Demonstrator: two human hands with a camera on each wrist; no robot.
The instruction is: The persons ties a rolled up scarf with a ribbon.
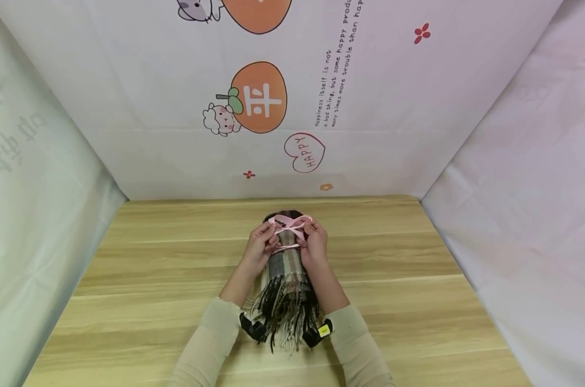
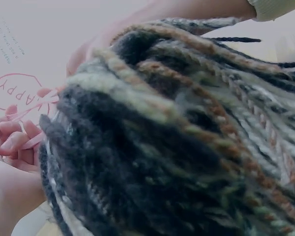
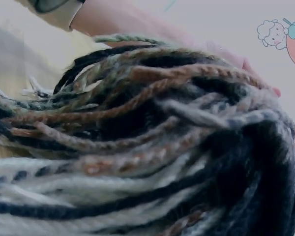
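A rolled plaid scarf (image 1: 292,262) in grey, black and beige lies lengthwise on the wooden table, its fringe (image 1: 290,317) toward the person. Around the roll runs a pink ribbon (image 1: 289,229), tied in a bow on top near the far end. My left hand (image 1: 259,248) pinches the left loop of the bow between thumb and finger. On the other side my right hand (image 1: 315,243) pinches the right loop. In both wrist views the fringe fills most of the picture; the right hand's fingertips are largely hidden behind the scarf in the right wrist view.
The wooden table (image 1: 152,279) reaches to a white printed backdrop (image 1: 379,107) with cartoon fruit and lettering. White cloth walls (image 1: 534,215) stand at the left and right sides. Black wrist cameras (image 1: 316,334) sit beside the fringe.
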